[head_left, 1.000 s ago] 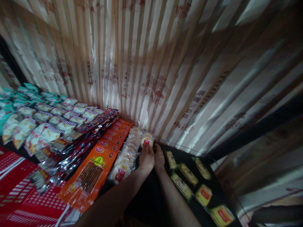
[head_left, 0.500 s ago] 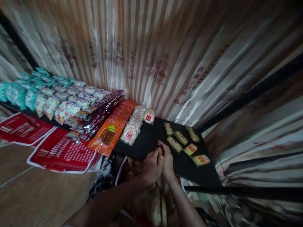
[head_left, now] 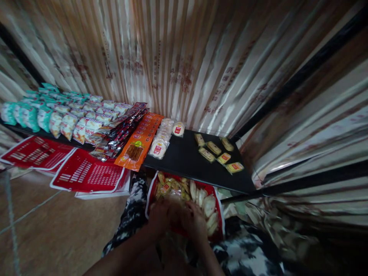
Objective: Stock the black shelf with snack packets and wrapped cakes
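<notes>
My left hand (head_left: 159, 216) and my right hand (head_left: 195, 224) are down close together at the near edge of a red bag (head_left: 219, 209) that rests on my lap. The bag is full of small wrapped snack packets (head_left: 205, 201), pale and yellow. Both hands are blurred, and I cannot tell whether either one holds a packet. Above the bag lies a black shelf (head_left: 186, 163). On it are a row of round white cake packets (head_left: 159, 145), one more of them (head_left: 178, 129) at the back, and several yellow packets (head_left: 214, 148) to the right.
Orange snack packs (head_left: 140, 140), dark red ones (head_left: 120, 128) and white and teal bags (head_left: 57, 119) fill the shelf to the left. Red perforated panels (head_left: 86, 174) hang at its front. A striped curtain (head_left: 184, 57) backs the shelf. A black frame bar (head_left: 287, 184) runs along the right.
Both hands pulled back from the white cake packet at the back of the shelf, across the black surface, down into the red bag. The view tilted down and away.
</notes>
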Tool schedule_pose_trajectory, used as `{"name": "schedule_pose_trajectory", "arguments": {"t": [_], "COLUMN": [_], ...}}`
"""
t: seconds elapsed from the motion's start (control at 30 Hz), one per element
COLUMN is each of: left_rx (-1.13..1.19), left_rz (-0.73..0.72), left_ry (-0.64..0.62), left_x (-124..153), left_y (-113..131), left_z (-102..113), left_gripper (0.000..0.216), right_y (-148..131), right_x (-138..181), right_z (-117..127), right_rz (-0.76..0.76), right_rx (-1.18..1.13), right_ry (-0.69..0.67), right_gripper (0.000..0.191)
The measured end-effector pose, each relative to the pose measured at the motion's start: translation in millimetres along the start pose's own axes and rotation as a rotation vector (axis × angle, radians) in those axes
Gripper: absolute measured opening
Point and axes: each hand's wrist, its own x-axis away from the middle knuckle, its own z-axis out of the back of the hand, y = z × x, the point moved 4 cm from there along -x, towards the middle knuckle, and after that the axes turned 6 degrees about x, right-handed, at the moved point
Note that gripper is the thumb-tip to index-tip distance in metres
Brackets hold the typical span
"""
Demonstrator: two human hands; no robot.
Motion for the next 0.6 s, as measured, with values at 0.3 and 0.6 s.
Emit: {"name": "schedule_pose_trajectory", "arguments": {"t": [0.3, 0.6], "left_rx": [0.102, 0.281], "left_rz": [0.093, 0.122], "left_ry": [0.055, 0.182], "left_x": [-1, -7], "left_y": [-4, 6], "left_z": [-16, -18], "left_gripper": [0.033, 0.027], "right_y": [2, -7], "right_x": [13, 12], "right_z": [-18, -14], "right_rz": [0.11, 0.134], "right_rx": [0.029, 0.038], "right_ry": [-0.015, 0.035], "right_gripper": [0.03, 0.029]}}
